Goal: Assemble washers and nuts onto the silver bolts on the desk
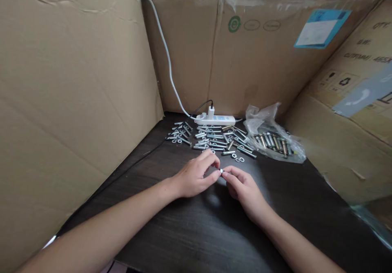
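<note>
Over the near part of the dark table, my two hands meet at the fingertips around a small shiny metal piece (221,170), too small to tell whether it is a nut or the end of a bolt. My left hand (197,174) is closed in a pinch, thumb and forefinger at the piece's left side. From the right, my right hand (245,187) pinches it between thumb and forefinger. Just beyond the hands lie loose bolts with sleeves (214,136), a nut (234,156) and flat washers (241,159).
A white power strip (216,120) with a plugged-in charger stands behind the bolts. To the right lies a clear plastic bag (275,142) of bolts. A black cable (134,160) crosses the table (196,232) on the left. Cardboard walls (190,52) enclose three sides.
</note>
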Tool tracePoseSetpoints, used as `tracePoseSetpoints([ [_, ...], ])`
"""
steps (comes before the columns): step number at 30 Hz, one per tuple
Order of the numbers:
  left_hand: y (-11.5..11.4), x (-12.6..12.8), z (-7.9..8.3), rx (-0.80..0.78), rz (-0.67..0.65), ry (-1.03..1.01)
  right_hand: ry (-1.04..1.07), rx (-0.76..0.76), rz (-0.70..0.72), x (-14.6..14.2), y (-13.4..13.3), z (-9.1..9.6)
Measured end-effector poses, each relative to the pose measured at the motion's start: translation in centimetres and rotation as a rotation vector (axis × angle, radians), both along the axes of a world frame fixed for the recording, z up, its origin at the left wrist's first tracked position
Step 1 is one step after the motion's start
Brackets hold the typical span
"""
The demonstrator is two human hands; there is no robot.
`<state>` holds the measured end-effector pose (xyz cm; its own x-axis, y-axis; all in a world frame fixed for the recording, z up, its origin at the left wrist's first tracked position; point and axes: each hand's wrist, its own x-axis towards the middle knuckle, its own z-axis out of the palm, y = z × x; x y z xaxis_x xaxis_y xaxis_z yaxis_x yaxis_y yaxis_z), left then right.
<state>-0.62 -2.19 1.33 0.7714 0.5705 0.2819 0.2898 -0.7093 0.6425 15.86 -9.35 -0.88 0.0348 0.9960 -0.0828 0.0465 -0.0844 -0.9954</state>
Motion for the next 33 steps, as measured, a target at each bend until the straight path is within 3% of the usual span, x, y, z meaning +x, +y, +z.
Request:
tracePoseSetpoints([
  [12, -0.25, 0.01, 0.01, -0.001, -0.039, 0.005, 0.109, -0.046, 0.012, 0.06, 0.1, -0.36],
  [33, -0.29, 0.06, -0.18, 0.0, -0.036, -0.011, 0.117, -0.05, 0.007, -0.04, 0.07, -0.08],
])
